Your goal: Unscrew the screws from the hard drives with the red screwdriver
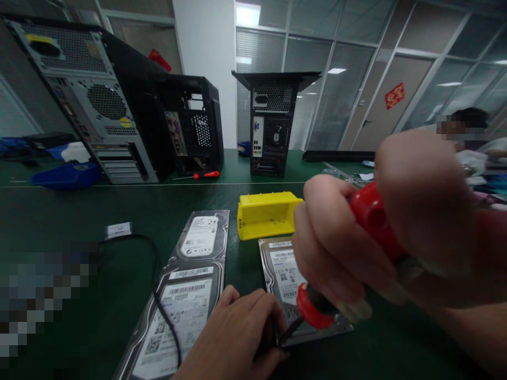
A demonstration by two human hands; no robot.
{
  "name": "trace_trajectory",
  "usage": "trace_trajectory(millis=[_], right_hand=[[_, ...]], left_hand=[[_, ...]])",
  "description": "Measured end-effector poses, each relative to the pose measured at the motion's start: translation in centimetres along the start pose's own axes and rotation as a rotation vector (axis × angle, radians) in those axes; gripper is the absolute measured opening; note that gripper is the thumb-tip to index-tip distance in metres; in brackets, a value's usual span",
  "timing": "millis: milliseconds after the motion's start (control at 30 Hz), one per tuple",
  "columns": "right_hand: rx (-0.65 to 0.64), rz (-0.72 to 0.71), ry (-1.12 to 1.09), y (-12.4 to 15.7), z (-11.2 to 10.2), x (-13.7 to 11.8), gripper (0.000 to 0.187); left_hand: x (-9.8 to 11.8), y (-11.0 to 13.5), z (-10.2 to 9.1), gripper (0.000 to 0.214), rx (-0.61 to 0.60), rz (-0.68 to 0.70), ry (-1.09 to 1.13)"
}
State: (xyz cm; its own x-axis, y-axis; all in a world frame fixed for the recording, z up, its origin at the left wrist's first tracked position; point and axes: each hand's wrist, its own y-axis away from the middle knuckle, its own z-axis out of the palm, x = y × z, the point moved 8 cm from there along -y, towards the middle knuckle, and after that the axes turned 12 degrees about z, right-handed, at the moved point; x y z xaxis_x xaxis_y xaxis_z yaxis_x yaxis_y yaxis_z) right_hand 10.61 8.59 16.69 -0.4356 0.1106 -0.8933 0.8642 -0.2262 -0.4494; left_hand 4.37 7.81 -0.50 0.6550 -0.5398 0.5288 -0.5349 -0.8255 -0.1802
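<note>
A red-handled screwdriver (368,214) is gripped in my right hand (344,237), its shaft slanting down to the left. The tip meets the near left corner of a hard drive (283,269), which lies label up on the green table. At that same corner is my left hand (241,330), fingers curled in and thumb below the tip; whatever is between them is hidden. Two more hard drives lie to the left, a nearer one (186,306) and a farther one (202,235). Behind the right-hand drive stands a yellow bin (269,215) with small dark bits inside.
A black cable (154,258) crosses the nearer left drive. Computer cases, a large one (106,105), an opened one (194,126) and another (273,126), stand at the back. Another red screwdriver (206,174) and a blue bin (65,175) lie there. A person (467,126) is at the far right.
</note>
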Motion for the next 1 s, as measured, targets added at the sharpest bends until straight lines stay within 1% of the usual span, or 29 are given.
trace_trajectory(millis=[67, 200, 333, 433, 600, 667, 700, 767, 800, 867, 900, 933, 1000], right_hand=[[0.003, 0.021, -0.004, -0.3, 0.0, -0.1, 0.043], [0.005, 0.126, -0.028, -0.4, 0.5, -0.1, 0.057], [-0.019, 0.181, -0.051, -0.1, 0.9, 0.1, 0.046], [-0.029, 0.168, -0.025, -0.1, 0.6, 0.5, 0.045], [0.008, 0.134, -0.036, -0.5, -0.4, 1.2, 0.051], [0.018, 0.115, -0.079, -0.6, -0.7, 1.2, 0.047], [-0.004, 0.111, -0.108, -0.7, -0.6, 1.1, 0.044], [-0.087, 0.115, -0.186, -0.9, -0.1, 1.1, 0.04], [-0.153, 0.119, -0.231, -0.9, 0.4, 1.1, 0.038], [-0.249, 0.088, -0.32, -1.0, 1.0, 1.1, 0.033], [-0.262, 0.058, -0.35, -0.9, 1.0, 1.0, 0.029], [-0.248, 0.024, -0.369, -0.9, 0.8, 1.0, 0.025], [-0.181, -0.017, -0.37, -0.6, 0.2, 1.1, 0.016]], left_hand=[[-0.1, 0.1, 0.1, 0.027, -0.017, -0.018, -0.002], [0.0, 0.1, 0.1, 0.027, 0.009, -0.001, -0.008], [0.0, 0.0, 0.1, 0.027, 0.003, 0.001, 0.008], [0.0, 0.0, 0.1, 0.028, -0.002, 0.002, 0.006], [-0.1, 0.0, 0.3, 0.031, -0.028, -0.014, 0.056], [0.0, 0.1, 0.4, 0.032, -0.04, -0.019, 0.073], [0.0, 0.1, 0.4, 0.033, -0.045, -0.02, 0.072], [0.1, 0.1, 0.1, 0.031, -0.037, -0.036, 0.048], [0.2, 0.2, 0.0, 0.029, -0.023, -0.043, 0.033], [0.3, 0.2, -0.4, 0.028, 0.01, -0.037, 0.013], [0.4, 0.1, -0.5, 0.027, 0.021, -0.028, 0.009], [0.5, 0.1, -0.5, 0.026, 0.024, -0.017, 0.009], [0.5, 0.1, -0.4, 0.025, 0.014, 0.001, 0.017]])
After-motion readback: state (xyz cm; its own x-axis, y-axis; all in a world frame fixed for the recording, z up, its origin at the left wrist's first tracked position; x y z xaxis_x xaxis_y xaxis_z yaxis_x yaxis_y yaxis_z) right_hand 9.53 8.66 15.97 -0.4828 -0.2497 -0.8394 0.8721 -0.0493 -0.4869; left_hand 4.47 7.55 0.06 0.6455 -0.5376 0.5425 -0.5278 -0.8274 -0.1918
